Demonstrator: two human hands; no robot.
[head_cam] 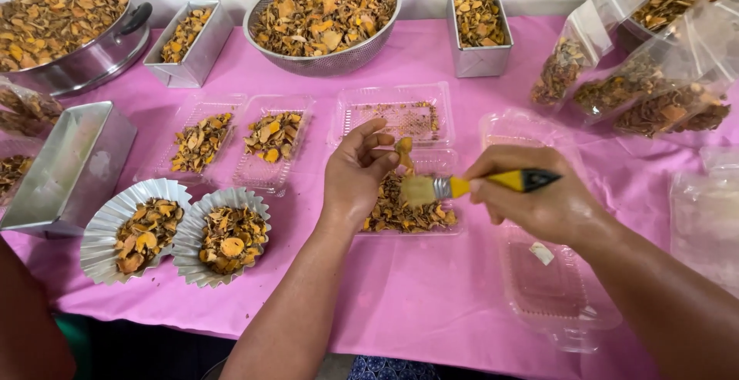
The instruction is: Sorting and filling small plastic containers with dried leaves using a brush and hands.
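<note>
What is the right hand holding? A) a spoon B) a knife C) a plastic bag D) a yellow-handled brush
D: the right hand grips a yellow-handled brush, its bristles beside the dried slice pinched in the left hand above a clear tray.

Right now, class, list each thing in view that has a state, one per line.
left hand: pinching a dried orange slice
right hand: gripping a yellow-handled brush
tray under the hands: open, part filled
two paper cups: filled
metal tin at left: tipped, empty
colander: heaped
</note>
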